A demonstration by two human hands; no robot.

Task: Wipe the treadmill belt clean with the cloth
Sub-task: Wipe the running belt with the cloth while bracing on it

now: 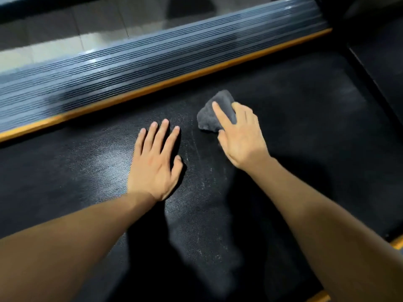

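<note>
Two bare hands on one treadmill belt, black, textured, lightly streaked with pale dust between the forearms.

Item: cloth, grey, bunched into a small wad, lying on the belt near its far edge. Right hand lies over its near side, forefinger stretched across the top, other fingers curled round the right edge; a loose pressing grasp, not a clenched one.

Item: left hand, flat on the belt, palm down, fingers spread, grasping nothing. Just beside the cloth, not touching it. Appears to serve as a brace.

Item: side rail, ribbed, grey, beyond an orange trim strip bordering the belt's far edge.

Risks, judged from the present layout:
- Wadded cloth offers little contact area; strokes may leave unwiped bands, particularly over the dusty streak running towards the viewer.
- Light hold may let the wad roll or slip out from under the fingers on the grippy texture.
- Weight on the braced left hand may shift the belt along its rollers if it runs free, upsetting balance.
- Left palm covers a patch that stays unwiped unless moved, and may re-smear dust.
- Strokes toward the far edge may push grime against the orange trim rather than lift it.
</note>
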